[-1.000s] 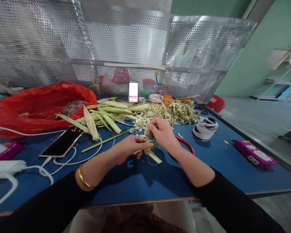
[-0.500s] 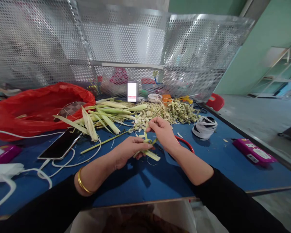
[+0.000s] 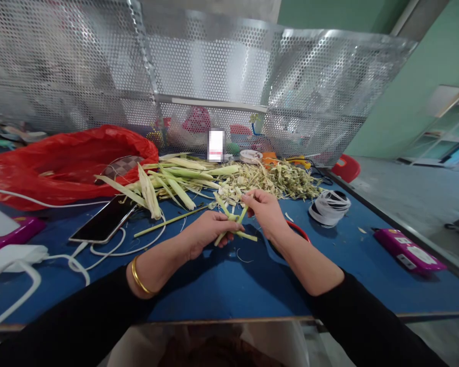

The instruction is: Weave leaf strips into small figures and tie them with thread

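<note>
Pale green corn husk strips [image 3: 248, 236] cross each other in a small woven piece, their ends sticking out several ways. My left hand [image 3: 208, 229] pinches the crossing between thumb and fingers. With thumb and forefinger, my right hand [image 3: 265, 208] grips one upright strip of the same piece, just right of the crossing. Behind the hands lie whole corn husks [image 3: 179, 191] and a heap of shredded husk bits [image 3: 248, 177]. Partly hidden behind my right forearm is a red curved handle [image 3: 299, 230].
On the blue table [image 3: 252, 290], a phone [image 3: 104, 221] with white cables and a red plastic bag [image 3: 61, 153] are at left. A roll of white strip [image 3: 329, 208] and a purple packet [image 3: 407, 251] are at right. A perforated metal screen [image 3: 214, 66] stands behind.
My right hand has drawn slightly up and away from my left, pulling a strip upright. Another strip now points up on the left of the crossing. The whole view has shifted a little.
</note>
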`<action>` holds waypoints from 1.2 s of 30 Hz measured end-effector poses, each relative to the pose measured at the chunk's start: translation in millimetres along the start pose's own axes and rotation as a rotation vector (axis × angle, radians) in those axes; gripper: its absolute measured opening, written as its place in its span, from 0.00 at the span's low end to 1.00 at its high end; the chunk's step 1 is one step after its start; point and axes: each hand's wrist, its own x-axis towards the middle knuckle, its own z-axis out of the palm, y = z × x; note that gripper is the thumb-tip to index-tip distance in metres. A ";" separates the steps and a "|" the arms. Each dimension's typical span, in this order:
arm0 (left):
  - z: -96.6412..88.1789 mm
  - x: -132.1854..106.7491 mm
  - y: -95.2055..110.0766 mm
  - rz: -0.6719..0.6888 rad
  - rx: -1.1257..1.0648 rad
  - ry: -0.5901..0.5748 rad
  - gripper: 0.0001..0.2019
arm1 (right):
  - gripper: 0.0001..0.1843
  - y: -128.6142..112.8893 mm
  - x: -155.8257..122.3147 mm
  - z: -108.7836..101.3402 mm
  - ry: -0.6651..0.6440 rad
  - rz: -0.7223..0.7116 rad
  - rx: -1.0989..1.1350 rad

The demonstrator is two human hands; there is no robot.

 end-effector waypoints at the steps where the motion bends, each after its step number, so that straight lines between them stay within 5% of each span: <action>1: -0.3 -0.2 0.3 -0.002 -0.008 0.001 0.13 | 0.09 -0.1 0.4 0.2 0.014 -0.005 0.003; 16: -6.9 -1.9 1.6 0.013 -0.101 -0.082 0.13 | 0.09 1.5 4.0 -2.8 0.092 -0.095 -0.006; 19: -8.0 0.4 1.9 -0.022 -0.237 0.014 0.12 | 0.10 -0.7 6.3 -10.3 0.158 -0.219 -0.222; 22: -10.6 4.8 2.0 0.004 -0.427 0.180 0.11 | 0.11 -10.1 -2.2 -13.8 0.299 -0.494 -0.496; 24: -12.6 7.5 2.5 0.058 -0.513 0.273 0.12 | 0.13 -16.3 -13.8 -9.5 0.213 -0.576 -0.569; 27: -13.1 8.8 3.6 0.131 -0.560 0.355 0.12 | 0.17 -16.0 -31.4 6.2 -0.113 -0.474 -0.610; 30: -9.2 7.2 3.9 0.141 -0.563 0.332 0.13 | 0.17 -3.9 -39.8 23.9 -0.362 -0.207 -0.447; 33: -5.0 5.0 2.9 0.139 -0.495 0.212 0.14 | 0.18 7.5 -38.6 32.7 -0.366 -0.023 -0.172; 36: -4.9 3.9 1.9 0.220 -0.433 0.063 0.12 | 0.19 9.6 -35.0 31.4 -0.345 -0.015 -0.044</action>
